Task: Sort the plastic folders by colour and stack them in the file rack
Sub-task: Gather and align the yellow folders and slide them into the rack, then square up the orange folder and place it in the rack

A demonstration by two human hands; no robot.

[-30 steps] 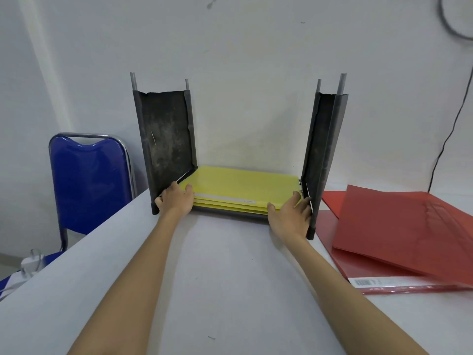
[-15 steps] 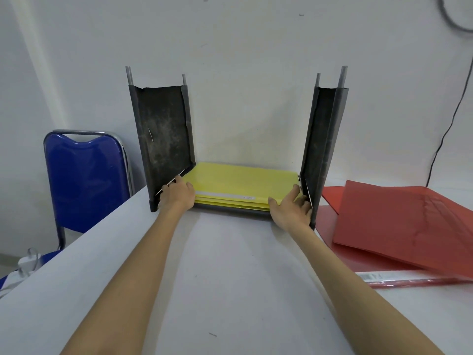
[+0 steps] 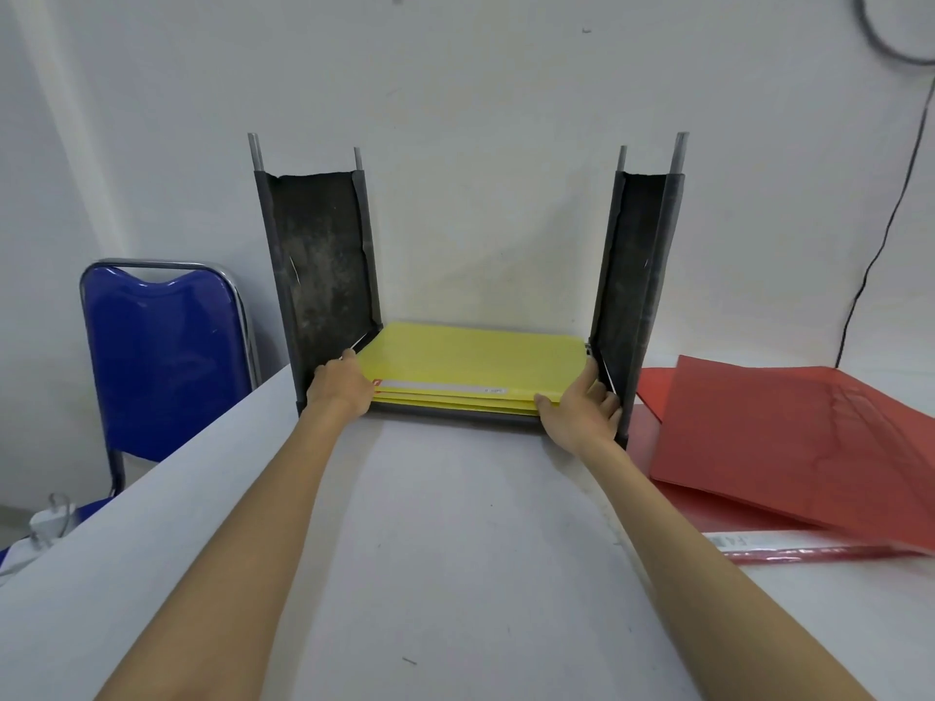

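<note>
I see my left hand [image 3: 340, 388] and right hand [image 3: 582, 413] curled on the front corners of the stack of yellow plastic folders [image 3: 475, 361], lying flat in the black file rack [image 3: 319, 275] at frame centre. Red plastic folders [image 3: 789, 442] lie on the white table [image 3: 455, 574], lower right.

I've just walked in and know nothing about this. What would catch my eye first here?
Probably the bright yellow folders, stacked flat at the bottom of a dark file rack against the wall, with the left hand and the right hand at the stack's front corners. Next, the red folders lying loose on the table to the right, and a blue chair to the left.
</note>
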